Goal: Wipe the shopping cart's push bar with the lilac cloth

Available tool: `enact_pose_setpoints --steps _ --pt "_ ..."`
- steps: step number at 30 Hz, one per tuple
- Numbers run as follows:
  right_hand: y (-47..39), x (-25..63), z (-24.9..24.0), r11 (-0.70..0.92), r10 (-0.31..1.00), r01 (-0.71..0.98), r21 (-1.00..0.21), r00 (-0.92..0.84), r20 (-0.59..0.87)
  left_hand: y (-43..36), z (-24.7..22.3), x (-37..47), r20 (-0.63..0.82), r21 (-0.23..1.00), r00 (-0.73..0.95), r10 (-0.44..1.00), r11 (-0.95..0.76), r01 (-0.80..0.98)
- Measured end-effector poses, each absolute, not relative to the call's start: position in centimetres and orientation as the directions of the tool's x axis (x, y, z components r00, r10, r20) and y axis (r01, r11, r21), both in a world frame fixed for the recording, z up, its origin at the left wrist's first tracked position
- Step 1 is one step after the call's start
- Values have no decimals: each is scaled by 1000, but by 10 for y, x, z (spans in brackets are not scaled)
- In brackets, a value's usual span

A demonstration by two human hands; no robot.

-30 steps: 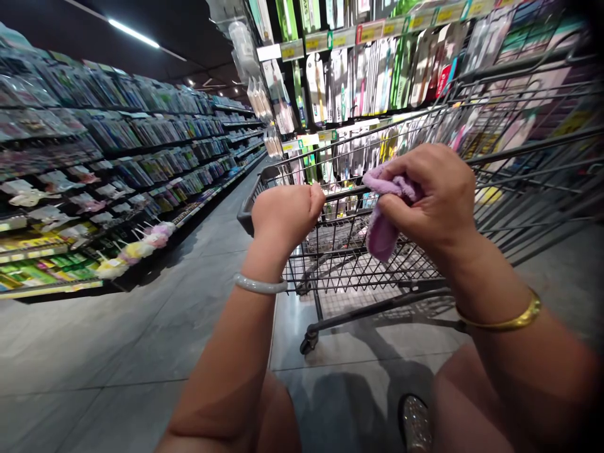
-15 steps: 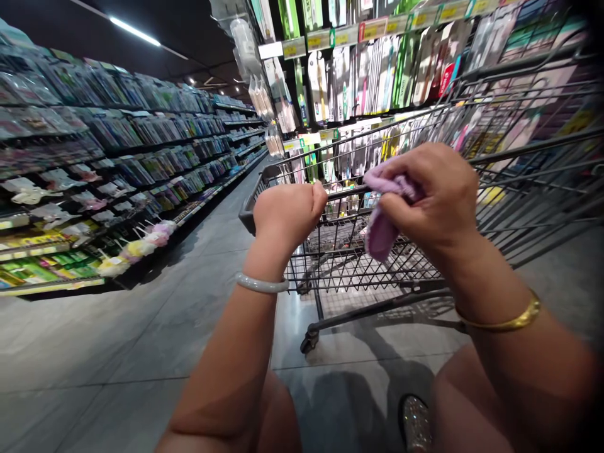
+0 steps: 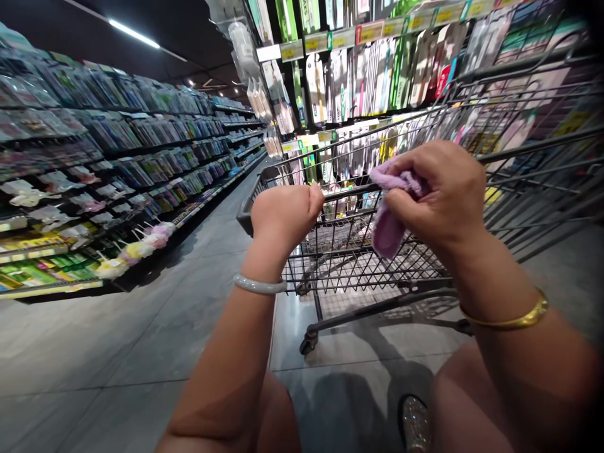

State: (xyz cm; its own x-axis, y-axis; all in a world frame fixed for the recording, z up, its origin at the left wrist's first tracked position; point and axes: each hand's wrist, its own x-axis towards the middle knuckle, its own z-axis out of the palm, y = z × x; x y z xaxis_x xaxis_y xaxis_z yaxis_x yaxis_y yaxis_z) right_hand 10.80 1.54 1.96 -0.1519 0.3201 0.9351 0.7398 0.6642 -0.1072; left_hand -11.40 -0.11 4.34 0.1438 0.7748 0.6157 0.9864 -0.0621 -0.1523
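A black wire shopping cart [image 3: 349, 264] stands across the view in front of me. My left hand [image 3: 287, 211], above a pale grey bangle, is closed around the cart's upper rim near its left corner. A crumpled purple cloth [image 3: 389, 229] is bunched in my right hand [image 3: 441, 192], with one end hanging down beside the cart's wire side. The right hand is at the same upper rail, which passes behind the cloth; whether it touches the rail cannot be made out. A gold bangle circles the right wrist.
Behind the cart rises a shelf [image 3: 325, 41] hung with packaged toothbrushes. Another long shelf [image 3: 155, 151] runs down the left, with puffy bath sponges [image 3: 136, 250] at its near end. Grey floor tiles [image 3: 155, 340] lie between. A glittery shoe [image 3: 415, 425] shows at the bottom.
My right hand and the purple cloth have shifted slightly to the right. My left hand stays closed on the cart rim, a touch further left in view.
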Motion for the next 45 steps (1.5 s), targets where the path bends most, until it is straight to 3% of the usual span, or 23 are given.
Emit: enact_pose_setpoints --steps 4,14,27,37,45 --pt "18 112 19 670 317 724 -162 -81 945 -2 43 -116 620 -154 142 771 -58 986" --pt "18 102 14 655 260 754 -48 -164 952 1 43 -110 620 -145 136 773 -57 988" --pt "19 111 16 652 281 752 -98 -120 952 0 42 -112 633 -149 141 761 -59 987" --pt "17 102 16 670 240 741 -33 -174 955 -1 43 -110 618 -129 128 776 -60 990" --pt "13 104 21 662 313 744 -88 -168 935 -1 43 -111 606 -143 123 786 -44 989"
